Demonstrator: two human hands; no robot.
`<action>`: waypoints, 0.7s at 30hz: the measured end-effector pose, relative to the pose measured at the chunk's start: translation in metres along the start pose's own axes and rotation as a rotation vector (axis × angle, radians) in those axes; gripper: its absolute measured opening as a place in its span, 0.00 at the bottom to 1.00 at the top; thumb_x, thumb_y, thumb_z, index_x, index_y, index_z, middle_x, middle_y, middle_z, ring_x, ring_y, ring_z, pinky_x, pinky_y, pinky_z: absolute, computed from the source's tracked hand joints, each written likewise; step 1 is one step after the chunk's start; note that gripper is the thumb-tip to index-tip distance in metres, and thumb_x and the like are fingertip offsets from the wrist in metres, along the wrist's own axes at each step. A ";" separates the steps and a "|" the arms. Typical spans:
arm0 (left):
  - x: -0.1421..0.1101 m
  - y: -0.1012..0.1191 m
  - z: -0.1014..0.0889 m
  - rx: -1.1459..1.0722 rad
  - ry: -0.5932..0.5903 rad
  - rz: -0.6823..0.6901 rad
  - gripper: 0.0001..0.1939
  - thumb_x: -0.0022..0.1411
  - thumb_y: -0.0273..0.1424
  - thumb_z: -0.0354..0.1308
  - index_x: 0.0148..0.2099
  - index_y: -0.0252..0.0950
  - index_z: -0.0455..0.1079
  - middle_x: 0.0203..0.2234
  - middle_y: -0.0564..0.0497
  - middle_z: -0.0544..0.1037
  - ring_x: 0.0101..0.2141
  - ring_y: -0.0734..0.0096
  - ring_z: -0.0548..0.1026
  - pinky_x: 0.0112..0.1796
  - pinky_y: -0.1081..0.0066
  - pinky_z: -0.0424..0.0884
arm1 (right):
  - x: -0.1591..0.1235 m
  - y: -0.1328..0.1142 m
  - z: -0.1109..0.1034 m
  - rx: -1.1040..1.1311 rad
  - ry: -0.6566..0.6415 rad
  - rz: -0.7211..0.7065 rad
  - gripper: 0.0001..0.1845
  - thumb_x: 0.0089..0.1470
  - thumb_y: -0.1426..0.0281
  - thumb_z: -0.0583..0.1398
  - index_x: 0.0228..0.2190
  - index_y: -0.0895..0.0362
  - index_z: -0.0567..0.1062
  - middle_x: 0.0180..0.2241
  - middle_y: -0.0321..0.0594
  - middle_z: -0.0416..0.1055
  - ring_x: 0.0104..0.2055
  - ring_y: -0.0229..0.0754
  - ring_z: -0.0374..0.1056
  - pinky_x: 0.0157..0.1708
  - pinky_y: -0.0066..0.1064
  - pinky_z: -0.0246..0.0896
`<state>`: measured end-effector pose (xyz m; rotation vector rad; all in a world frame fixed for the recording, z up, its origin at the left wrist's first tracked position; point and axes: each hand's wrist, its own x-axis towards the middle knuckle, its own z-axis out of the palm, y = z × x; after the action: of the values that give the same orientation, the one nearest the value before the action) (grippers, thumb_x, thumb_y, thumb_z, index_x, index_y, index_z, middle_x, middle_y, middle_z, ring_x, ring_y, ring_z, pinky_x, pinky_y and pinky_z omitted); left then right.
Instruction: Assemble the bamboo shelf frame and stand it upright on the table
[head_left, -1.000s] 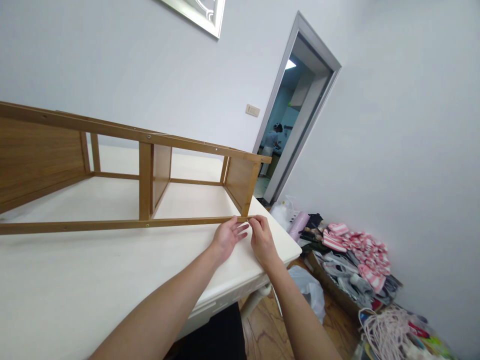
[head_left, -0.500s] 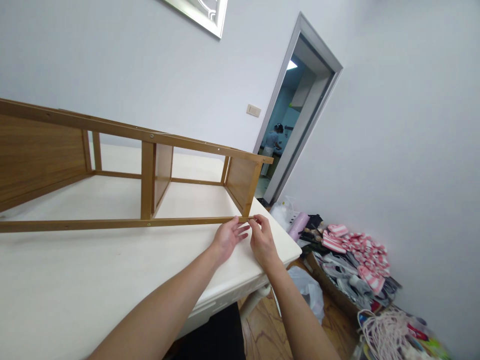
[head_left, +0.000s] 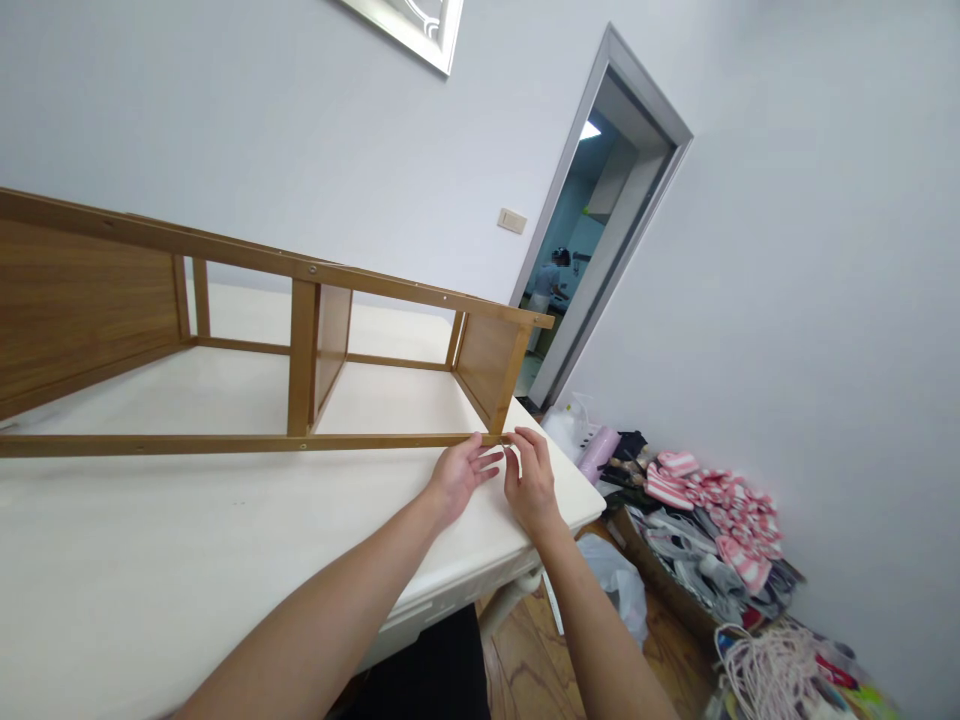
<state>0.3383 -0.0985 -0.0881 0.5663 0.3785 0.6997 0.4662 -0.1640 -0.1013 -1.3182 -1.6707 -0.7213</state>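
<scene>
A brown wooden shelf frame [head_left: 303,340] lies on its side on the white table [head_left: 225,560], its long rails running left to right. My left hand [head_left: 456,480] is at the right end of the near lower rail [head_left: 390,441]. Its thumb touches the rail, while the other fingers stretch out, palm up, in front of it. Beside it, my right hand [head_left: 532,485] has thumb and fingertips brought together at the rail's end, near the corner below the end panel [head_left: 491,365]. Whatever the right fingertips pinch is too small to make out.
Right of the table, a box of clothes [head_left: 712,560], a white plastic bag [head_left: 611,575] and a heap of pale cord [head_left: 772,665] sit on the wooden floor [head_left: 521,650]. Through a doorway [head_left: 600,200], a person [head_left: 547,280] stands in another room.
The view has shifted slightly, so the frame appears a little to the right. My right fingers have shifted slightly at the rail's end; my left hand keeps its pose.
</scene>
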 end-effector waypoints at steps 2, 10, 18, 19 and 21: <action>0.000 0.000 -0.001 -0.007 -0.002 0.002 0.12 0.66 0.33 0.51 0.41 0.31 0.73 0.46 0.39 0.77 0.43 0.61 0.76 0.43 0.64 0.71 | 0.002 -0.002 -0.001 0.007 0.011 0.011 0.20 0.59 0.80 0.53 0.52 0.55 0.66 0.47 0.50 0.66 0.53 0.46 0.65 0.51 0.45 0.68; 0.000 0.000 -0.001 -0.004 -0.007 -0.005 0.12 0.66 0.33 0.52 0.40 0.32 0.74 0.44 0.40 0.78 0.41 0.62 0.77 0.43 0.64 0.71 | 0.004 -0.002 -0.003 0.042 0.018 0.015 0.17 0.59 0.78 0.53 0.48 0.54 0.69 0.46 0.48 0.70 0.51 0.46 0.67 0.49 0.46 0.68; -0.001 0.001 -0.002 0.012 -0.022 -0.011 0.13 0.66 0.33 0.51 0.41 0.31 0.75 0.46 0.39 0.77 0.41 0.62 0.77 0.44 0.64 0.71 | 0.007 -0.003 -0.003 0.092 -0.008 -0.018 0.16 0.58 0.79 0.53 0.44 0.52 0.71 0.39 0.44 0.75 0.43 0.46 0.70 0.46 0.47 0.68; -0.001 0.001 -0.003 0.011 -0.026 -0.010 0.13 0.66 0.33 0.52 0.41 0.31 0.75 0.46 0.38 0.77 0.41 0.62 0.77 0.44 0.64 0.71 | 0.007 -0.003 -0.004 0.101 -0.004 -0.002 0.15 0.58 0.78 0.53 0.44 0.52 0.72 0.38 0.43 0.75 0.42 0.46 0.70 0.45 0.47 0.68; -0.001 0.000 -0.004 0.007 -0.028 -0.012 0.13 0.66 0.33 0.52 0.41 0.31 0.75 0.46 0.38 0.77 0.42 0.61 0.77 0.44 0.63 0.70 | 0.008 -0.003 -0.004 0.123 0.015 0.042 0.14 0.58 0.77 0.54 0.43 0.52 0.72 0.37 0.43 0.75 0.42 0.45 0.71 0.45 0.45 0.68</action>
<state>0.3359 -0.0974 -0.0906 0.5796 0.3583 0.6782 0.4636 -0.1651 -0.0921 -1.2550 -1.6442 -0.5928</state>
